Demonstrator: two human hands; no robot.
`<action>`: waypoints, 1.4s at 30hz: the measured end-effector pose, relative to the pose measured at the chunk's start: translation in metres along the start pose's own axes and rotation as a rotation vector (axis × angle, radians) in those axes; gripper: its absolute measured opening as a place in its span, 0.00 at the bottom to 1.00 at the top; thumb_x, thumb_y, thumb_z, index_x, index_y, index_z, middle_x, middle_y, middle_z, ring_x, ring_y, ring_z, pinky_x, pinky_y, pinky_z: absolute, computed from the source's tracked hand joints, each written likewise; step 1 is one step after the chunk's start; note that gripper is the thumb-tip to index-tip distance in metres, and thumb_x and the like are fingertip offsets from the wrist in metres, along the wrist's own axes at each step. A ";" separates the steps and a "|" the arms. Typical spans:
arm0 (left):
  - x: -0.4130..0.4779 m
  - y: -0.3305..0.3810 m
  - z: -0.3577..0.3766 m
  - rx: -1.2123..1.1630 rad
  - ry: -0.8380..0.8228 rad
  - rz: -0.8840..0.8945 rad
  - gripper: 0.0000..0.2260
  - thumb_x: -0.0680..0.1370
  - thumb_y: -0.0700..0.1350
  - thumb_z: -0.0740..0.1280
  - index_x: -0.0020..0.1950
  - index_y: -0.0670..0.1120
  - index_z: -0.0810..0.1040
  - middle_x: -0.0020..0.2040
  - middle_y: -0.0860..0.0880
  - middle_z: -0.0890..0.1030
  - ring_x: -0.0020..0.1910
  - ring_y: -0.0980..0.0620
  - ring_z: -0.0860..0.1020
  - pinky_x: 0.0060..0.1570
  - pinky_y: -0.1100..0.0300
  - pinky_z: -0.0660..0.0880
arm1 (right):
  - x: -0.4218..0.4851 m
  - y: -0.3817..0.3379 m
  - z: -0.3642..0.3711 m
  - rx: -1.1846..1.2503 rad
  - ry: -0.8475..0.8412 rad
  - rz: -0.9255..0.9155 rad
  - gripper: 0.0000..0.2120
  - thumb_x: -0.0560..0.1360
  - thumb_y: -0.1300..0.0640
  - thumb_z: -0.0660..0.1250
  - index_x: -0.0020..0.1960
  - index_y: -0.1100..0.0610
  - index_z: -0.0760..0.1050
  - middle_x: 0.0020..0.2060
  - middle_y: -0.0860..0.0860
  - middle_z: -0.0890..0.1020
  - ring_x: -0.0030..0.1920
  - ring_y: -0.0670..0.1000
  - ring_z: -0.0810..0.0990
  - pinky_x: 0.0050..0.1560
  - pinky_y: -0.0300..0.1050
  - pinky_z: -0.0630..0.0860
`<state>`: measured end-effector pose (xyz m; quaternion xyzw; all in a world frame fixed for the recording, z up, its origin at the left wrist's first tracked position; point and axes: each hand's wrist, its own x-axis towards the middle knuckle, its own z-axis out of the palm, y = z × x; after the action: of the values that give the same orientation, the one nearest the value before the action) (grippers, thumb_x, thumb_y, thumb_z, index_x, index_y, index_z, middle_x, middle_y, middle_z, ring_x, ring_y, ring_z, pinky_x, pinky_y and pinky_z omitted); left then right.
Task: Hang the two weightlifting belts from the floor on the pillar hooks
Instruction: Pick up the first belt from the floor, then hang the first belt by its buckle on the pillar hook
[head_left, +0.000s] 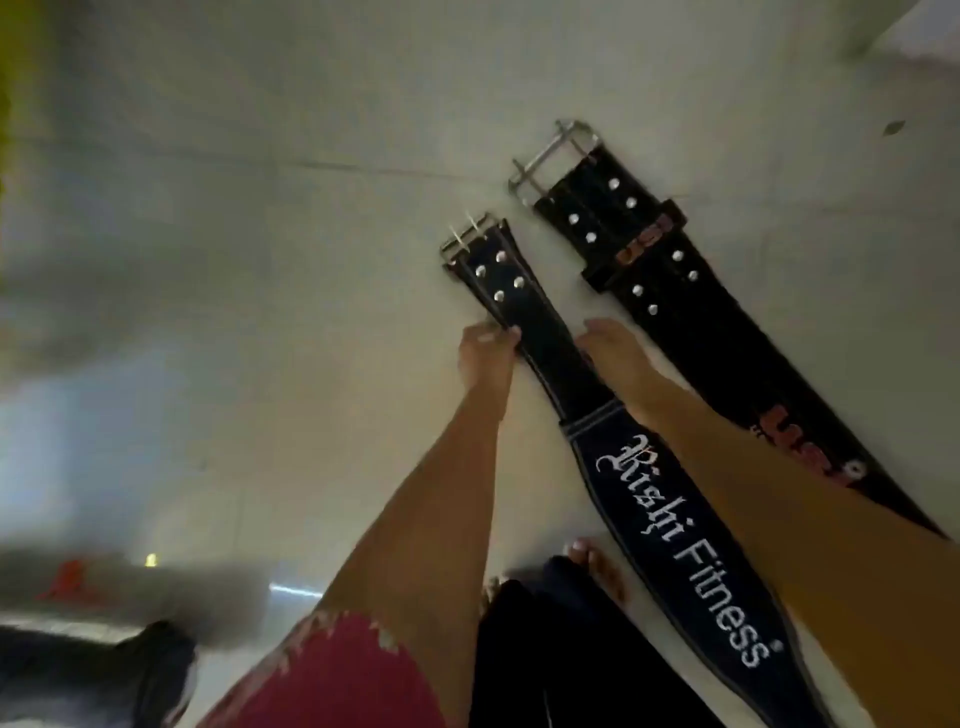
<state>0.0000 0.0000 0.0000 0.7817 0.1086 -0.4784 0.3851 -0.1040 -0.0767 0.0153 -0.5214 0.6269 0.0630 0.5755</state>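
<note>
Two black weightlifting belts lie flat side by side on the pale floor. The near belt (670, 525) carries white "Rishi Fitness" lettering and a small steel buckle at its far end. The far belt (639, 260) is wider, with red lettering, rivets and a large steel buckle. My left hand (485, 353) pinches the left edge of the near belt's narrow strap below the rivets. My right hand (610, 353) rests against the strap's right edge, fingers curled at it; whether they grip the strap is unclear. The pillar hooks are out of view.
My bare feet (597, 566) and dark trouser legs stand at the bottom middle beside the near belt. A blurred dark object (104, 670) lies at the lower left with something red behind it. A tile seam crosses the floor beyond the buckles.
</note>
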 end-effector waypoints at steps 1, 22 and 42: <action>0.010 0.002 0.006 -0.078 -0.018 0.035 0.14 0.74 0.44 0.71 0.57 0.42 0.76 0.53 0.42 0.81 0.52 0.42 0.80 0.56 0.48 0.77 | 0.010 0.003 0.006 -0.004 -0.001 -0.010 0.18 0.78 0.57 0.60 0.66 0.62 0.69 0.64 0.60 0.74 0.64 0.59 0.72 0.65 0.49 0.67; -0.663 0.339 -0.026 -0.012 -0.437 0.309 0.10 0.76 0.49 0.67 0.45 0.42 0.78 0.37 0.47 0.80 0.30 0.54 0.80 0.27 0.62 0.75 | -0.587 -0.254 -0.340 0.533 0.259 -0.311 0.08 0.74 0.55 0.68 0.41 0.60 0.77 0.31 0.51 0.79 0.25 0.41 0.79 0.27 0.32 0.74; -0.935 0.341 0.024 -0.054 -0.591 1.126 0.07 0.72 0.31 0.69 0.45 0.41 0.82 0.35 0.53 0.86 0.34 0.54 0.84 0.36 0.63 0.80 | -0.785 -0.300 -0.557 0.793 0.160 -0.847 0.13 0.75 0.47 0.64 0.48 0.57 0.75 0.58 0.54 0.78 0.62 0.56 0.74 0.66 0.53 0.67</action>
<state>-0.3176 -0.0633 0.9413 0.5438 -0.4180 -0.3953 0.6109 -0.4132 -0.1328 0.9731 -0.4745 0.3812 -0.4513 0.6526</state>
